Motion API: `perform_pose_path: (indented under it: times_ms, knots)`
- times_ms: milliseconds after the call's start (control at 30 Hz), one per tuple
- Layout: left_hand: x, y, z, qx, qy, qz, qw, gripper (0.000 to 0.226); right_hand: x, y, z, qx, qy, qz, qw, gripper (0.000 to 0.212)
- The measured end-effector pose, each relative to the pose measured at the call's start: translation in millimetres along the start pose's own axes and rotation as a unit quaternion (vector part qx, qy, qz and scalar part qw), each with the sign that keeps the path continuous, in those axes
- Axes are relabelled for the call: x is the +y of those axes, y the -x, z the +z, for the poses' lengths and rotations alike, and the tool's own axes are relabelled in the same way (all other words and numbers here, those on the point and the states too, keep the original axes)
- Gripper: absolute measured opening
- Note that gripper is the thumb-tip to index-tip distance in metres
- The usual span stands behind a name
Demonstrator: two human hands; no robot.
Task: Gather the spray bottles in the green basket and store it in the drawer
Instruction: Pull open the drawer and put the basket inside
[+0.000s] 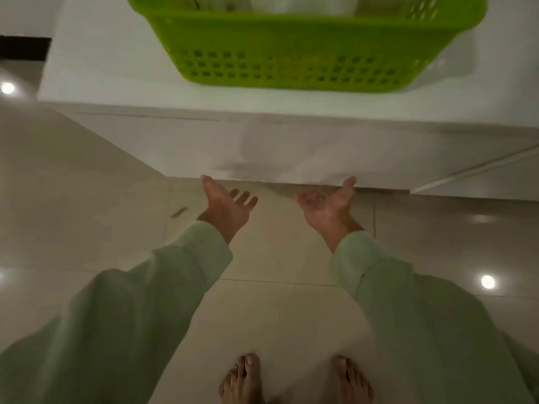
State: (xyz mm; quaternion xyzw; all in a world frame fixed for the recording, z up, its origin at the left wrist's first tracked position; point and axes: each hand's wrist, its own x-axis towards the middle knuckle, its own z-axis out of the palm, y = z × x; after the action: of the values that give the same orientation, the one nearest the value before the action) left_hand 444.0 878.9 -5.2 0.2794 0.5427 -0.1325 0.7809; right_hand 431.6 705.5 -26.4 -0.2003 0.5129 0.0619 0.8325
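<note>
The green basket [303, 51] stands on top of the white cabinet [110, 68], at the upper middle of the head view. White bottle shapes [303, 4] show inside it, cut off by the frame's top edge. Below it is the white drawer front [291, 153], which looks closed. My left hand [227, 205] and my right hand [326, 202] are palm up at the drawer front's lower edge, thumbs touching that edge, fingers apart or loosely curled under it. Neither hand holds an object.
Glossy beige floor tiles [277, 258] lie under my arms, with my bare feet [294, 380] at the bottom. Pale green sleeves [145, 301] cover both arms. A second white panel [481, 182] adjoins on the right; a dark strip [23, 48] sits at the upper left.
</note>
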Motion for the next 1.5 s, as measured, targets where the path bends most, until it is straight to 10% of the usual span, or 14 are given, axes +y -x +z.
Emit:
perform_pose_path:
  times_ms: [500, 667, 767, 867, 1033, 1133, 1500]
  knots:
    - [-14.5, -33.2, -34.3, -0.113, 0.113, 0.008, 0.987, 0.084, 22.2, -18.5, -40.1, -0.098, -0.105, 0.005, 0.99, 0.098]
    - [-29.1, 43.7, -66.7, -0.025, -0.186, 0.092, 0.978, 0.056, 26.5, 57.3, -66.9, -0.033, 0.138, -0.02, 0.99, 0.065]
    - [-37.0, 125.7, -87.9, -0.01, -0.425, 0.35, 0.835, 0.025, 20.9, 143.9, -76.2, -0.037, 0.441, -0.275, 0.854, 0.01]
    - [-28.3, 194.8, -94.7, -0.054, -0.55, 0.581, 0.598, 0.027, 9.1, 219.3, -73.0, -0.097, 0.601, -0.561, 0.561, 0.022]
    - [0.0, 210.3, -79.2, -0.079, -0.728, 0.576, 0.362, 0.052, -9.8, 240.7, -49.4, -0.037, 0.797, -0.506, 0.328, 0.061]
    - [5.7, 207.4, -78.6, -0.085, -0.766, 0.548, 0.325, 0.051, -12.4, 233.2, -48.5, -0.025, 0.827, -0.488, 0.279, 0.054]
    - [-27.2, 238.4, -114.5, -0.02, -0.766, 0.539, 0.35, 0.027, 6.3, 264.5, -93.0, -0.021, 0.809, -0.502, 0.306, 0.026]
